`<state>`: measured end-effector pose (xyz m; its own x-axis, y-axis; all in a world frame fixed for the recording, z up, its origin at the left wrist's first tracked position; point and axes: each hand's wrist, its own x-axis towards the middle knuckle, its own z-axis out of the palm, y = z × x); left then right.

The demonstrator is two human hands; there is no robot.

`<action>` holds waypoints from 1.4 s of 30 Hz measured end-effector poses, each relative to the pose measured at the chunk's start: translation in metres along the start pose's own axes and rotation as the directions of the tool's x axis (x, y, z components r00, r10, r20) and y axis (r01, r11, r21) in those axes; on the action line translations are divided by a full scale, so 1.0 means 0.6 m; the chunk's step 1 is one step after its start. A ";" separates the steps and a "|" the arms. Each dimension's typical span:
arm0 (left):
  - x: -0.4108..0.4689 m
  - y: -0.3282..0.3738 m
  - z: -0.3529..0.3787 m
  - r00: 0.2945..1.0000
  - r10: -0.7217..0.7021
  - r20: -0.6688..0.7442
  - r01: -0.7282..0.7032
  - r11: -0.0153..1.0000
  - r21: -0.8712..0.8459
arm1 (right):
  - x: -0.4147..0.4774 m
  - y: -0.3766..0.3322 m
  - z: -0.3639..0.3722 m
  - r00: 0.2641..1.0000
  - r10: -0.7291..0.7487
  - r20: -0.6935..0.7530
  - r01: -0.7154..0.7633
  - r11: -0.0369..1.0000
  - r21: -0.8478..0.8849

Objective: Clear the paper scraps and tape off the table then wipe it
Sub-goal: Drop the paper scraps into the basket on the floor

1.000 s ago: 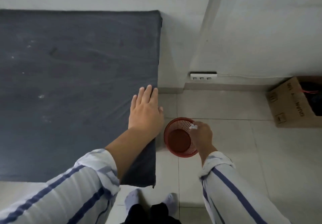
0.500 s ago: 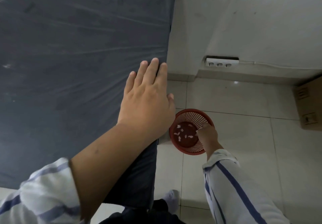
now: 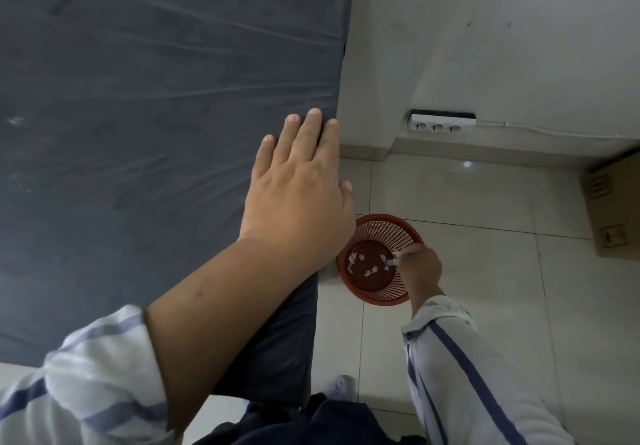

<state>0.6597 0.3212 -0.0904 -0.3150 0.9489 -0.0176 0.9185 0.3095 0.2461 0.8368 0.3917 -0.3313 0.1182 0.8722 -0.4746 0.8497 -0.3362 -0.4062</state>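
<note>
Below the right grip (image 3: pixel 420 266) a red mesh basket (image 3: pixel 382 294) sits on the tiled floor (image 3: pixel 485 306), with white paper scraps (image 3: pixel 363 266) loose on its bottom. That grip's fingers are curled over the basket's rim and seem to pinch a few more white bits at their tips, so I judge the step in hand to be dropping gathered scraps into the basket. The left grip (image 3: pixel 298 198) lies flat and released, fingers straight, on the dark table (image 3: pixel 156 98) at its edge, just left of the basket and above it.

Next, I would say, the right grip must let go so the bits fall inside the rim. They are light and may cling to the fingers. Far to the left of the left grip a few pale specks (image 3: pixel 15 120) show on the table, perhaps leftover scraps, though they are too small to tell. No tape or wiping cloth is in view, so a cloth has to be fetched before wiping.

Beyond the right grip a power strip (image 3: pixel 440 126) sits at the foot of the wall, and a cardboard box (image 3: pixel 613 216) stands off to the right. Nothing lies between the right grip and the basket.
</note>
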 end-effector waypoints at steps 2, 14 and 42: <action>0.000 0.000 0.000 1.000 0.001 0.000 -0.001 1.000 -0.003 | -0.002 0.003 0.002 0.999 -0.028 -0.015 0.028 0.999 -0.024; 0.001 -0.002 0.002 1.000 0.004 0.003 -0.004 1.000 -0.004 | -0.010 -0.004 -0.010 1.000 -0.003 0.026 0.003 1.000 0.019; 0.002 -0.001 0.001 1.000 0.003 0.018 -0.003 1.000 -0.016 | -0.019 -0.036 -0.030 0.994 -0.018 0.106 0.022 0.999 -0.036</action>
<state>0.6589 0.3224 -0.0912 -0.3081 0.9507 -0.0341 0.9153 0.3060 0.2620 0.8265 0.3955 -0.3029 0.0477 0.8357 -0.5472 0.8700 -0.3039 -0.3882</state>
